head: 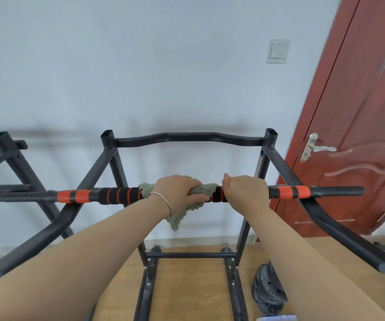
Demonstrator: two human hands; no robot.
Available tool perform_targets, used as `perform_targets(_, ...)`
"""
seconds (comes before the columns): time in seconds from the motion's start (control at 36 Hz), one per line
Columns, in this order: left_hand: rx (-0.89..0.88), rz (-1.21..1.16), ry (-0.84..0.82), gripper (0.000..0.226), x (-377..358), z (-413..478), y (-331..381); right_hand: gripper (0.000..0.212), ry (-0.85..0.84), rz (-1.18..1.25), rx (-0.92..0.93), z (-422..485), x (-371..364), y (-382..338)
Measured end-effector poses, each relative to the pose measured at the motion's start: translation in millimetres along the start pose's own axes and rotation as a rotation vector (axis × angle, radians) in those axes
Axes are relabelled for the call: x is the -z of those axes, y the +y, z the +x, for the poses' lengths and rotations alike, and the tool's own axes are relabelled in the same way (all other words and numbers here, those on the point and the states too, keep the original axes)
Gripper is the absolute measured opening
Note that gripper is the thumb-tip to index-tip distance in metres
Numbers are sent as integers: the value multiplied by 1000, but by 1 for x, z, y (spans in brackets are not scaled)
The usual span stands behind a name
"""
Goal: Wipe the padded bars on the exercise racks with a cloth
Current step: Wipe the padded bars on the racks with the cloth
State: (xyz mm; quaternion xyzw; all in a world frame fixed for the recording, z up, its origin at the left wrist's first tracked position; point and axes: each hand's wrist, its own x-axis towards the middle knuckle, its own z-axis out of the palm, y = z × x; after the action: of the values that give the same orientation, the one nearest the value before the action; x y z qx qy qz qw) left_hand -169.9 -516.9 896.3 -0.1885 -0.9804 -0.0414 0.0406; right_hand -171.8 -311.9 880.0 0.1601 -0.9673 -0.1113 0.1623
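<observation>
A black bar with red-striped foam padding (119, 195) runs across the middle, resting on a dark steel exercise rack (270, 144). A grey-green cloth (182, 216) is wrapped over the bar's centre and hangs below it. My left hand (177, 189), a thin bracelet on its wrist, grips the cloth around the bar. Just to the right, my right hand (244, 189) grips the padded bar directly, touching the cloth's edge. Red tape bands (288, 192) mark the bar near each end.
A second rack (3, 144) stands at the left with another threaded bar. Stacked weight plates (268, 290) lie on the wooden floor at lower right. A red-brown door (360, 112) with a silver handle stands at right, and a white wall is behind.
</observation>
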Motion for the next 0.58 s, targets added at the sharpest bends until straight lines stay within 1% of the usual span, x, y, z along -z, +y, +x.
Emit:
perform_targets(0.03, 20, 3, -35, 46, 1, 2, 0, 47, 7, -13, -7, -2, 0, -1)
perform_targets(0.11, 75, -34, -154, 44, 6, 5, -1, 57, 60, -67, 3, -5, -4, -4)
perform_targets(0.14, 86, -57, -196, 43, 8, 6, -1, 53, 62, -71, -2, -6, -5, -5)
perform_targets(0.17, 95, -87, -240, 42, 11, 6, 0, 45, 81, -63, -24, -7, -7, -5)
perform_targets(0.22, 99, -146, -306, 43, 19, 7, 2, 17, 192, -3, -63, -7, -13, -3)
perform_targets(0.25, 100, -171, -336, 47, 22, 7, 4, 8, 234, 26, -59, -7, -16, -2)
perform_targets(0.33, 156, -245, -424, 68, 26, 11, 9, 15, 254, 66, -54, -12, -17, -4)
perform_targets(0.36, 192, -259, -437, 71, 26, 13, 9, 15, 258, 99, -44, -14, -18, -4)
perform_targets(0.42, 263, -290, -448, 68, 26, 21, 10, 13, 302, 150, -29, -20, -18, -4)
perform_targets(0.47, 250, -251, -470, 54, 25, 23, 11, 12, 265, 164, 24, -25, -15, -1)
perform_targets(0.5, 199, -160, -457, 41, 23, 23, 9, 15, 229, 153, 54, -25, -13, 2)
perform_targets(0.53, 142, -57, -388, 26, 21, 22, 7, 15, 195, 172, 59, -25, -8, 6)
perform_targets(0.56, 92, 44, -232, 16, 16, 18, 5, 10, 168, 187, 40, -24, -2, 11)
perform_targets(0.58, 25, 120, -88, 12, 12, 15, 2, 9, 135, 201, 11, -21, 4, 19)
